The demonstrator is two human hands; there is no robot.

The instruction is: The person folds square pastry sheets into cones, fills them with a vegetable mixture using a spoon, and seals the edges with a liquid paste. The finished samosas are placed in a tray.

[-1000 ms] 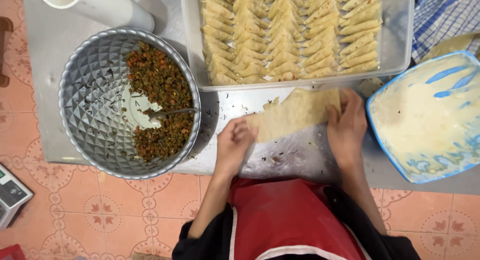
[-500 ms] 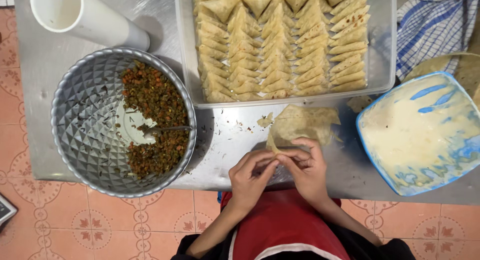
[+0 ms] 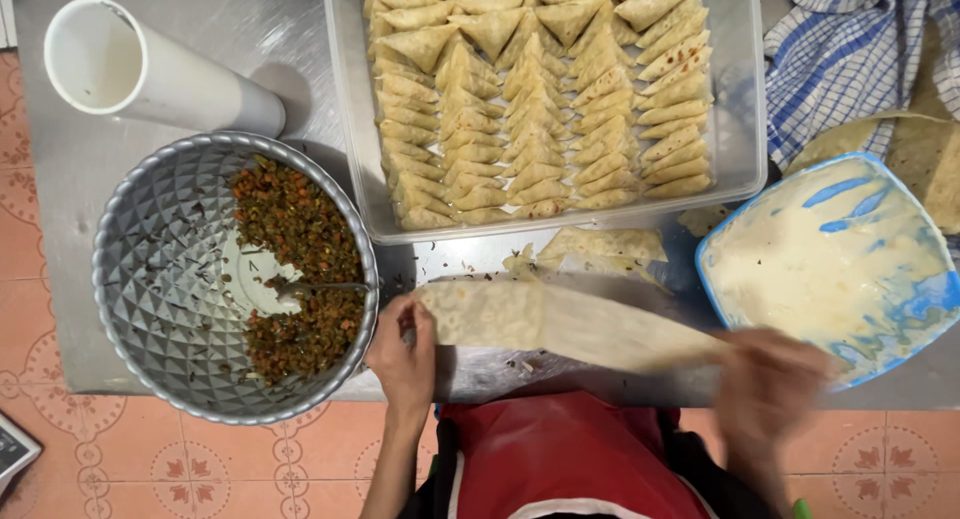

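You are stretching a long strip of thin pastry dough (image 3: 560, 324) between your hands, just above the near edge of the steel tabletop (image 3: 300, 49). The strip is looking pale cream with faint browned speckles, flat and wide, and it is running in a slight slant from your left hand across to your right. Its left end is looking squared off and a little thicker, as if doubled over, though I cannot tell that for sure.

Your left hand (image 3: 405, 354) is pinching that left end, fingers curled over the top edge and thumb underneath. Your right hand (image 3: 770, 384) is blurring badly; it is meeting the far end of the strip, but whether it is gripping it or only touching it I cannot tell.

Just beyond the strip, away from you, a few torn scraps of pastry (image 3: 600, 247) are lying on the tabletop. Past those, a clear rectangular tray (image 3: 745, 129) is sitting packed with rows of folded triangular pastries (image 3: 540, 89).

To the left of your left hand, almost touching it, a faceted metal bowl (image 3: 160, 279) is holding a chopped orange-and-green filling (image 3: 295, 279), with a spoon (image 3: 325, 289) lying in it. Beyond the bowl a white cylinder (image 3: 150, 74) is lying on its side.

Close beside your right hand, a blue bowl (image 3: 830, 259) is sitting smeared with pale paste. Behind it, a blue checked cloth (image 3: 850, 59) is lying with more pastry sheets (image 3: 925, 149) on it.
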